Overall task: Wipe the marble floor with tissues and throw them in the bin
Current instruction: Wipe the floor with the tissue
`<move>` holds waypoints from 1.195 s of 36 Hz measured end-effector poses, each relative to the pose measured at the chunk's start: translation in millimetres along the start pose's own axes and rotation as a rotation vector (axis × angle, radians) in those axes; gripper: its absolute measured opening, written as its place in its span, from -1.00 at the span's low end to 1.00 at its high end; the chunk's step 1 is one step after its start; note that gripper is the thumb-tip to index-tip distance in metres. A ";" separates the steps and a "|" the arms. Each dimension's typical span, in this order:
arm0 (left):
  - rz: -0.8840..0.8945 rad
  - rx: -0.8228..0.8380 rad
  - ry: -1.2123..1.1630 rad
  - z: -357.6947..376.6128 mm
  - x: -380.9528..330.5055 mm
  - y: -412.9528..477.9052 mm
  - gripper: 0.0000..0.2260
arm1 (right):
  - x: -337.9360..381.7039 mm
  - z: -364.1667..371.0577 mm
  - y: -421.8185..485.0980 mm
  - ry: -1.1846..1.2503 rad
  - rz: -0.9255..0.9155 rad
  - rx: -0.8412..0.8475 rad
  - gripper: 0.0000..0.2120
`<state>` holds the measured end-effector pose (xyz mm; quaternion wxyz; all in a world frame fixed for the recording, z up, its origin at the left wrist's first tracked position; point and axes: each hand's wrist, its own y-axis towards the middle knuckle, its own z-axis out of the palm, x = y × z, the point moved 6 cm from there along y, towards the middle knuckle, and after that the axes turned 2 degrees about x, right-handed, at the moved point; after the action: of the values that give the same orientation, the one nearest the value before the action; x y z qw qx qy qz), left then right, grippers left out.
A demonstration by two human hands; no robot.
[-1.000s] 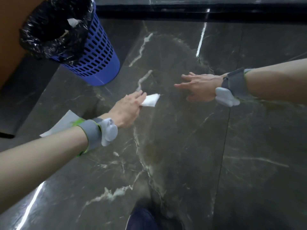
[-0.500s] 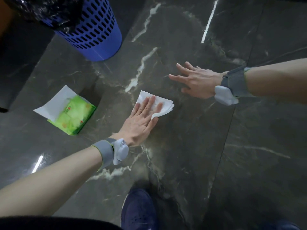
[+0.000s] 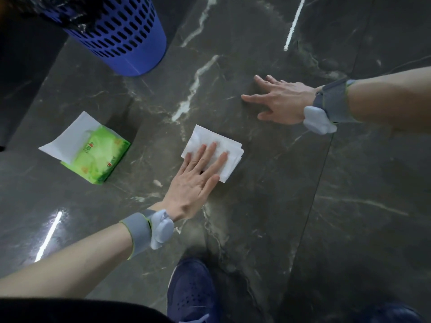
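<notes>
One folded tissue [image 3: 205,136] flat on marble floor [image 3: 303,217], centre, pressed under left hand [image 3: 196,183], fingers straight. Right hand [image 3: 282,101] at 1 o'clock, splayed, braced on floor. Bin [image 3: 121,36] at 11. Wiping under way, likely; next: scrunch tissue, carry binward.

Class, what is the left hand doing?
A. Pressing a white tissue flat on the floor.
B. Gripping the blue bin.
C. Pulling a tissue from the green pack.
A: the left hand lies with straight fingers on the white tissue, flat against the marble floor.
</notes>
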<state>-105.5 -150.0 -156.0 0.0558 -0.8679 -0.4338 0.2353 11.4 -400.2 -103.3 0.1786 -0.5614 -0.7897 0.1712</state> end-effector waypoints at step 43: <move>-0.134 -0.449 -0.093 -42.5 41.6 -11.4 -0.78 | 0.5 2.5 -7.0 -0.009 0.011 -0.041 -0.39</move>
<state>-73.0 -106.1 -130.0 -0.1432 -0.8161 -0.5340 0.1683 4.3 -402.1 -102.1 0.1623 -0.5685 -0.7908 0.1584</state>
